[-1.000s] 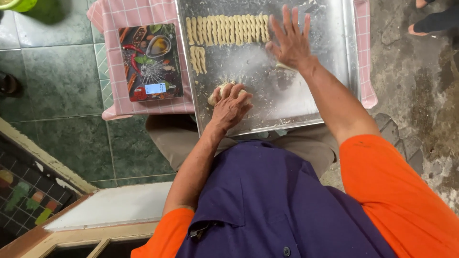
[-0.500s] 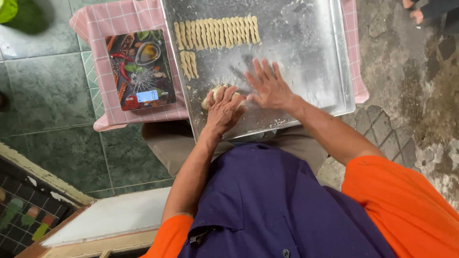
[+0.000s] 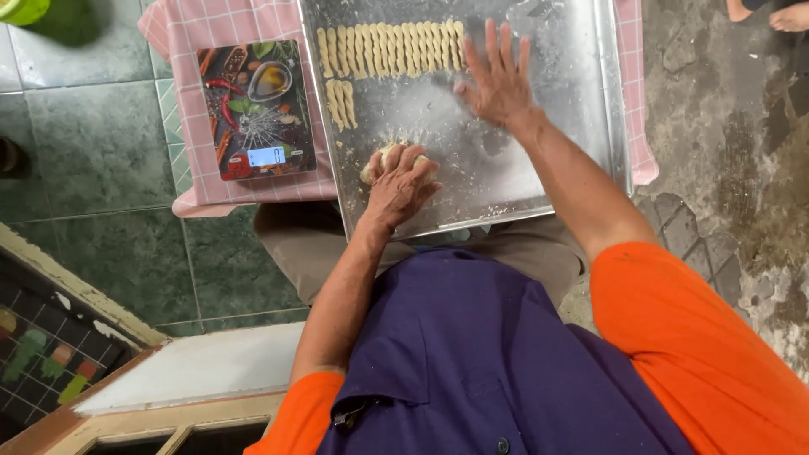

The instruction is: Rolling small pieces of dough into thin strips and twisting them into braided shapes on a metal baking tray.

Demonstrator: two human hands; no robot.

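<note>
A floured metal baking tray (image 3: 581, 101) lies on a pink checked cloth (image 3: 219, 21). My left hand (image 3: 400, 181) is closed over a lump of pale dough (image 3: 379, 160) near the tray's front edge. My right hand (image 3: 499, 80) lies flat with fingers spread on the tray's floured middle; whether dough is under the palm is hidden. A row of several short dough sticks (image 3: 392, 49) runs along the far side, with a few more dough sticks (image 3: 341, 103) below its left end.
A kitchen scale (image 3: 255, 109) with a picture of spices and a small lit display rests on the cloth left of the tray. Green floor tiles (image 3: 93, 143) are to the left, rough concrete (image 3: 725, 152) to the right. Another person's foot (image 3: 788, 15) shows at top right.
My right hand slid back toward my body over the flour and has now moved out again toward the far side. My left hand stayed on the dough lump.
</note>
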